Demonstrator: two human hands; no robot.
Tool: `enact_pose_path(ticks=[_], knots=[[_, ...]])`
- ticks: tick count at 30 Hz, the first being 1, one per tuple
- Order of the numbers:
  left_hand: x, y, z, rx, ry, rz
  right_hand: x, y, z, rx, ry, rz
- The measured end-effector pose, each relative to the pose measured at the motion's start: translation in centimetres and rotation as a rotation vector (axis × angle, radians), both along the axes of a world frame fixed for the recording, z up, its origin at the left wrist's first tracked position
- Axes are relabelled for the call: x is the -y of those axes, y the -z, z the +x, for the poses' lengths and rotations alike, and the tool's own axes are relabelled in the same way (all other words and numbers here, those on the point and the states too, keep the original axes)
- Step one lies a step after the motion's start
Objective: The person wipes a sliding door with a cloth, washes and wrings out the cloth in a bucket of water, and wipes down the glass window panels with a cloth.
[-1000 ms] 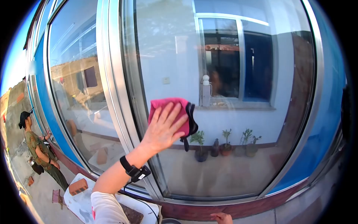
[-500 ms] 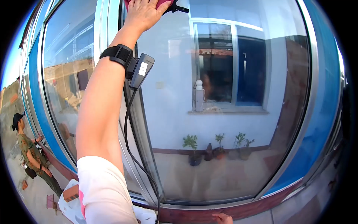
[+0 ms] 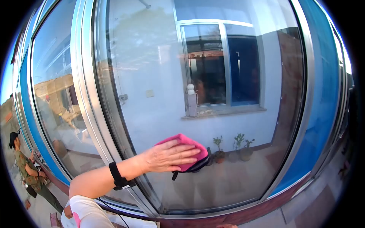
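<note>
My left hand (image 3: 163,156) lies flat over a pink cleaning cloth (image 3: 182,137) and presses it to the large window pane (image 3: 152,121). The cloth has a black edge and a small black loop hanging below. Its fingers are stretched to the right across the cloth, in the lower middle of the glass. A black strap (image 3: 117,175) circles the left wrist. Only a sliver of my right hand (image 3: 227,225) shows at the bottom edge, so its fingers are hidden.
Silver metal frames (image 3: 93,102) border the pane, with blue panels (image 3: 323,106) at the right. Behind the glass are potted plants (image 3: 245,150) and an inner window (image 3: 207,72). A person (image 3: 28,169) in a cap stands at the far left beside the facade.
My left hand has come down from the top of the pane to its lower middle, bringing the pink cloth along. The view has shifted slightly, and less of my right hand shows.
</note>
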State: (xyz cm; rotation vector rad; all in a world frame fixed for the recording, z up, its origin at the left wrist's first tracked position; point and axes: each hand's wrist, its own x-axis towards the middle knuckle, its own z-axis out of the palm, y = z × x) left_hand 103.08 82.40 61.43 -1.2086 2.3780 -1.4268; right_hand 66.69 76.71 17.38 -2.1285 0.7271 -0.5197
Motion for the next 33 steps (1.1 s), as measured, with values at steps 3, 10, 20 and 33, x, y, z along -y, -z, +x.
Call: enact_pose_path(ticks=[3, 10, 20, 33], knots=[[3.1, -15.6, -1.3, -0.01, -0.012, -0.616, 3.5, -0.4, -0.1, -0.033, -0.017, -0.013], [7.9, -31.0, -1.7, -0.235, -0.082, -1.054, 8.0, -5.1, -0.3, 0.156, -0.021, -0.181], [5.8, 9.5, -8.2, -0.197, -0.078, -0.141, 10.7, -26.6, 1.4, 0.359, -0.421, -0.831], [5.1, -11.0, -3.1, -0.486, 0.371, -0.548, 8.2, -48.3, 20.2, 0.754, 0.095, -1.541]])
